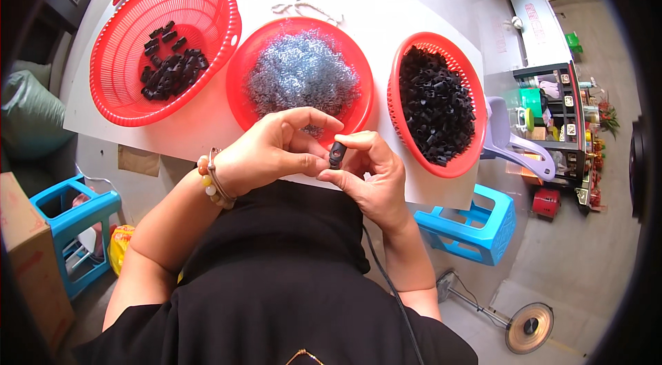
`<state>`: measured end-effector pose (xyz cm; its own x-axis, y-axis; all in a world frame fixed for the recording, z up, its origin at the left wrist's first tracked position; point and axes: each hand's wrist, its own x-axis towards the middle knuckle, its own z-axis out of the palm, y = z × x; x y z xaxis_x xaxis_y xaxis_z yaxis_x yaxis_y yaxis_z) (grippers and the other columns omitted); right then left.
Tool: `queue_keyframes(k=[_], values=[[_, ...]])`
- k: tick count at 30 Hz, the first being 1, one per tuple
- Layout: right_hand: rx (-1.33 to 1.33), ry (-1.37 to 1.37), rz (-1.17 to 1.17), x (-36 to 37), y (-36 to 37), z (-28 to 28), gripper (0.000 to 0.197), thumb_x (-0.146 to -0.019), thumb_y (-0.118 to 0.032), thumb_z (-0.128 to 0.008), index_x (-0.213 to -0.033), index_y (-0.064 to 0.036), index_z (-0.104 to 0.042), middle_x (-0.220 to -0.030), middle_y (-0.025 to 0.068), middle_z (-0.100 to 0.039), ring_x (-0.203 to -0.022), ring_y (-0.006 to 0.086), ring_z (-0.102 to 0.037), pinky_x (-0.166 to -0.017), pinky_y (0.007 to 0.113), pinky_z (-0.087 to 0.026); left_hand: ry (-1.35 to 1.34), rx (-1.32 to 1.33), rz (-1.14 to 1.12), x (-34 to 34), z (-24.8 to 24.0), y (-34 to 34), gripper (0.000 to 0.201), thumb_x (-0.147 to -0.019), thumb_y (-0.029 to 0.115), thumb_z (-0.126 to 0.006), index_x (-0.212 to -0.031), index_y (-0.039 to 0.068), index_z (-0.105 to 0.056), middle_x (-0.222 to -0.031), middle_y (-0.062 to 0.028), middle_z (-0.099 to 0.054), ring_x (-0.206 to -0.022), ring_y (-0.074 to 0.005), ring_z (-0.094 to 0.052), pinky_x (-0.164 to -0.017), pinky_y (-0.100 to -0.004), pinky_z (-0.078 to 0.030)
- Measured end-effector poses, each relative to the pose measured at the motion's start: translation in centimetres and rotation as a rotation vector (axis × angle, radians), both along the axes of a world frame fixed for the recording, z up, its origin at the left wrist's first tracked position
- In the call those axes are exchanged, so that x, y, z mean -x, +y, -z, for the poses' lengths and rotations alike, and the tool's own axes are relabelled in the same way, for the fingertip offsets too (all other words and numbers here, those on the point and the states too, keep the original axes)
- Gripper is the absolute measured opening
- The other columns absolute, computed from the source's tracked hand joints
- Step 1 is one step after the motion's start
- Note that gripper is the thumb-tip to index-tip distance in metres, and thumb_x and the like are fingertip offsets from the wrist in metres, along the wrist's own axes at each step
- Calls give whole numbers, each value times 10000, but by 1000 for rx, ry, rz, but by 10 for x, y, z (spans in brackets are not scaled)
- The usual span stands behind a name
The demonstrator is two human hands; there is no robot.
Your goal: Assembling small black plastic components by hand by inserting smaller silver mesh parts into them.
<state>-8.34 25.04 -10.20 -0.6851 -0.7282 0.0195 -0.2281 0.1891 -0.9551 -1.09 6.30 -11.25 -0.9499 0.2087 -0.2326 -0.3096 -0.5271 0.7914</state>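
Observation:
Between the thumb and index finger of my right hand (376, 179) is a small black plastic cord lock (337, 152), held upright with its round hole showing. My left hand (279, 148) is close against its left side, thumb and fingertips pinched together; whatever they hold is hidden. Both hands are over the table's near edge, in front of a red basin (241, 82) heaped with small silvery metal springs (303, 72). Right of it, a red basket (398, 99) is full of small black plastic parts (438, 106). At the left, a larger red basket (110, 99) contains fewer black pieces (176, 75).
A white string (303, 6) lies behind the basin on the white table (386, 0). A lilac plastic scoop (517, 141) sticks out past the right basket. Blue stools (493, 227) stand at both sides, and a round heater or fan (529, 328) is at the lower right.

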Motion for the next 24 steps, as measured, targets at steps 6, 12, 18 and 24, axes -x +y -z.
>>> queue_keyframes(k=[6, 12, 18, 24], values=[[-13, 8, -20, -2, 3, -1, 372, -711, -63, -793, -1019, -32, -585, -768, 17, -625, -639, 42, -581, -580, 205, -478, -7, 75, 58, 3, -1, -1, 529, -789, -54, -635, -1274, -23, -426, -849, -75, -639, -823, -110, -625, -770, -247, -515], [-31, 1, -53, -3, 6, -1, 375, -710, -68, -793, -1023, -14, -593, -818, 50, -661, -719, 87, -645, -657, 232, -527, -8, 116, 99, 5, 4, 0, 557, -770, -52, -649, -1278, -31, -420, -829, -73, -636, -787, -109, -623, -740, -249, -514], [-26, 85, -123, -2, 8, -1, 376, -711, -92, -794, -1012, 5, -592, -850, 94, -686, -788, 161, -688, -694, 272, -549, 0, 159, 189, 6, 5, -2, 524, -796, -19, -679, -1249, -18, -417, -791, -54, -628, -766, -106, -628, -739, -240, -509], [-17, 185, -129, -2, 10, 4, 375, -705, -113, -798, -1000, 4, -598, -844, 108, -688, -780, 185, -696, -687, 279, -552, -30, 145, 202, 7, 1, -1, 471, -776, -37, -657, -1199, -40, -449, -779, -74, -632, -730, -114, -628, -694, -242, -514]])
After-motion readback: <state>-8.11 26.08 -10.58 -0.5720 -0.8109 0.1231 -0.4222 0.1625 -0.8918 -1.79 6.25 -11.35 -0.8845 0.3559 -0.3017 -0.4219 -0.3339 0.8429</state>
